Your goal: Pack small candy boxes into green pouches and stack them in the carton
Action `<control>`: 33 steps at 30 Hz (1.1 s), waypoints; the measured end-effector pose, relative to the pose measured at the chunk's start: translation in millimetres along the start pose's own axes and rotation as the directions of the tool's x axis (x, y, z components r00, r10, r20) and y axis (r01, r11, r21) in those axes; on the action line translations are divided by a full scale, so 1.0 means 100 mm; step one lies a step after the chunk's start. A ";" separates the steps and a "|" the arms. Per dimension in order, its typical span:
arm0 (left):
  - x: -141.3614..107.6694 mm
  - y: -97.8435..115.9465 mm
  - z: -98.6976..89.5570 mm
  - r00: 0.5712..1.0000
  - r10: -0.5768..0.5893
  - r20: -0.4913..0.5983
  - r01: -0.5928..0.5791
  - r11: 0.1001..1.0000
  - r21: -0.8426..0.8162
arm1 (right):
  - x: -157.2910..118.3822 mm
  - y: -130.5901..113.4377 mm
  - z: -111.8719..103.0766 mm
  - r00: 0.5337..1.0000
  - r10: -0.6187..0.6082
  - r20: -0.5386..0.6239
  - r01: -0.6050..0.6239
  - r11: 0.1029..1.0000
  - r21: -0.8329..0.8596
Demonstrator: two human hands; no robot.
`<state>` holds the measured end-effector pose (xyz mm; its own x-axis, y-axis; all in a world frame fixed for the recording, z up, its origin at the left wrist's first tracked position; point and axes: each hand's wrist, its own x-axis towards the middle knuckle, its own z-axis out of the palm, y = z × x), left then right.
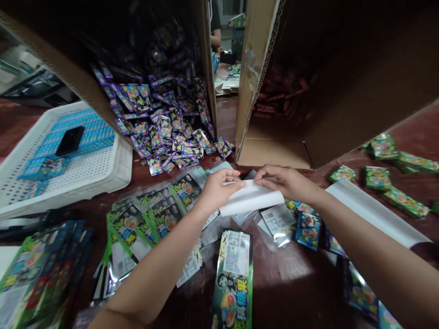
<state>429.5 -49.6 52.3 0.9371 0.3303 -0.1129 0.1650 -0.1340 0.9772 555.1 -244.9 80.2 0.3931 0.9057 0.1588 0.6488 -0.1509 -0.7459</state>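
Both hands meet over the middle of the table at a white sheet [252, 198] that curls at its lower edge. My left hand [219, 187] pinches its upper left part between thumb and fingers. My right hand [283, 180] grips the upper edge just beside it, fingers bent. Below them a black and green printed package [233, 278] lies on the table. Left of the hands, flat black and green packages [164, 217] lie fanned out and overlapping. A clear bag with a label [278, 221] and a blue packet [307, 230] rest under my right wrist.
An open carton [211, 68] spills purple packets [171, 132]; another carton [270, 153] holds red packets. A white basket [120, 160] carries blue boxes and a black phone [70, 140]. Green packets [377, 177] and a white roll [373, 212] lie right. A person's arm [216, 39] shows behind.
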 end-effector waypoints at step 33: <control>-0.19 -0.29 -0.04 1.000 -0.025 0.005 0.024 0.975 0.219 | -0.21 -0.26 0.26 0.963 -0.052 -0.265 0.017 0.991 -0.133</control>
<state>405.8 -48.1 26.8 0.9341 0.3291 -0.1383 0.2504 -0.3278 0.9110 512.8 -249.9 79.0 0.5174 0.7748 0.3633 0.7364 -0.1869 -0.6502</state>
